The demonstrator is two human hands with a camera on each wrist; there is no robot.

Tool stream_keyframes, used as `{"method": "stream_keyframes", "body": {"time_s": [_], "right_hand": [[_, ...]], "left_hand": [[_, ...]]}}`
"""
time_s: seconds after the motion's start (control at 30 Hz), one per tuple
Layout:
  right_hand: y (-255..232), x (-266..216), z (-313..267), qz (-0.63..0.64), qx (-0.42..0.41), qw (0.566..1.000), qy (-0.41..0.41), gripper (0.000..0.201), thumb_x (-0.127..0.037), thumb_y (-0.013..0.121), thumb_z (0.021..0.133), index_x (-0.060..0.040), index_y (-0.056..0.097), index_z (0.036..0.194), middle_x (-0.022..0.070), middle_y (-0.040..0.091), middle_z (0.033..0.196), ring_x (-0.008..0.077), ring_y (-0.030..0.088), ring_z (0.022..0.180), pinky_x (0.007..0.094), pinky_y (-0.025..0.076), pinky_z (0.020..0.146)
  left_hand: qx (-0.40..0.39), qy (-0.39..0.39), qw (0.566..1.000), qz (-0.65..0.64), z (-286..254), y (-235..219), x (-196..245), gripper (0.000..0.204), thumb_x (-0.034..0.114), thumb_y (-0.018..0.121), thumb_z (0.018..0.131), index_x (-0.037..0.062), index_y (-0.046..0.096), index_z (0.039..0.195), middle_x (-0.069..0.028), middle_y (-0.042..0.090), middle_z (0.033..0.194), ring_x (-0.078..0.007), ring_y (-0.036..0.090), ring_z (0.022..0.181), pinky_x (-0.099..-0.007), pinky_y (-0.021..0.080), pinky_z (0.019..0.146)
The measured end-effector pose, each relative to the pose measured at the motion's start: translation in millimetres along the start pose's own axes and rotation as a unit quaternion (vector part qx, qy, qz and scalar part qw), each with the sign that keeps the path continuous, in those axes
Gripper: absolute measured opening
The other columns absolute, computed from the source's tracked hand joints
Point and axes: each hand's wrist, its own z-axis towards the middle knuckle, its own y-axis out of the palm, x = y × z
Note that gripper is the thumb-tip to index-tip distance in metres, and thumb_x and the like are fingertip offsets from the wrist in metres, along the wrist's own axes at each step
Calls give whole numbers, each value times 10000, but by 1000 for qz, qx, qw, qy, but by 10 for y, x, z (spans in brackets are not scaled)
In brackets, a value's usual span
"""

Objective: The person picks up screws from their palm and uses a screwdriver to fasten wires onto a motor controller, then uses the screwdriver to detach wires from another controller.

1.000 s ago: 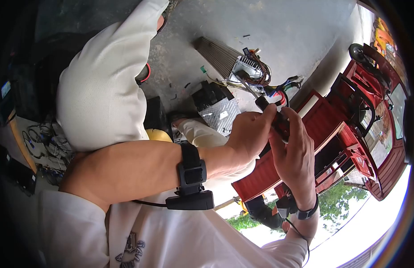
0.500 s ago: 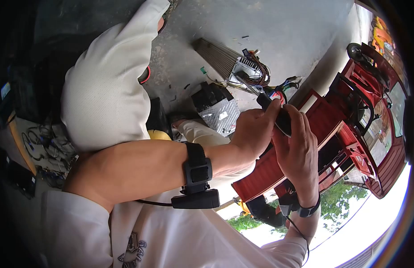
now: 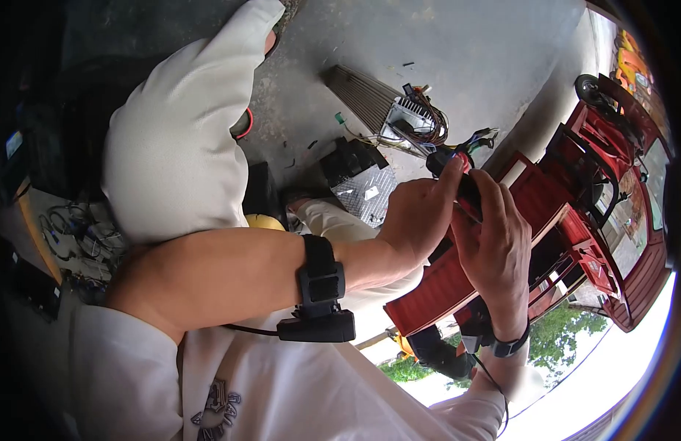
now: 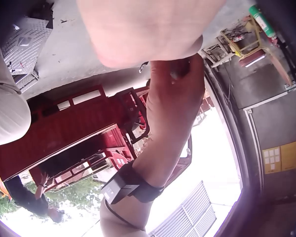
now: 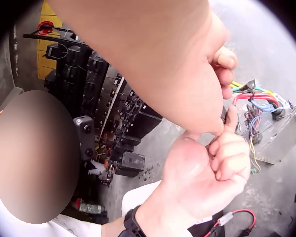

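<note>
Both hands meet on a black stick-like part (image 3: 464, 189) with a red end, held up above the concrete floor. My left hand (image 3: 421, 213) pinches it from the left with thumb and fingertips. Around its lower length my right hand (image 3: 495, 246) has its fingers curled. Coloured wires (image 5: 251, 98) run from the fingers toward a silver controller box (image 5: 274, 133) on the ground. In the right wrist view the left hand (image 5: 212, 173) is bunched under the right hand (image 5: 187, 74), and the part is mostly hidden. The left wrist view shows the right hand (image 4: 175, 98) from below.
A finned silver box with a tangle of wires (image 3: 410, 117) and a ribbed grey bar (image 3: 355, 92) lie on the floor. A diamond-plate block (image 3: 366, 192) sits near my knee (image 3: 171, 147). A red cargo tricycle (image 3: 576, 198) stands at right. A person (image 3: 436, 353) is beyond it.
Both hands have shifted slightly with the black part still between them, and its red end shows more clearly now. The grips look unchanged.
</note>
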Motion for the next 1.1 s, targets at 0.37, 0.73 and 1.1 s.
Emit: {"method": "stream_keyframes", "body": {"time_s": [0.37,0.73,1.1], "right_hand": [[59,21,33,-121,15,990,-64,307,-237,713,924,4,604,1080,102,560,754,269,616,617,397,465,525],[173,137,-65,-18,45,999,15,213,-238,704,930,-44,616,926,124,667,755,340,664,624,441,498,556],[245,-77,-275,-37,111,992,44,231,-223,730,895,-52,575,916,108,617,754,331,651,638,440,489,558]], "left_hand": [[143,370,873,285,449,-592,466,245,192,642,869,-27,749,841,-202,677,654,-272,696,595,-375,518,574],[-35,355,593,722,805,-1016,656,679,370,879,724,-21,679,1242,-266,712,1072,-415,685,1041,-442,536,943],[-15,382,584,716,1154,-1142,650,474,279,784,844,51,699,1251,-243,710,1132,-396,666,1102,-436,513,991]]}}
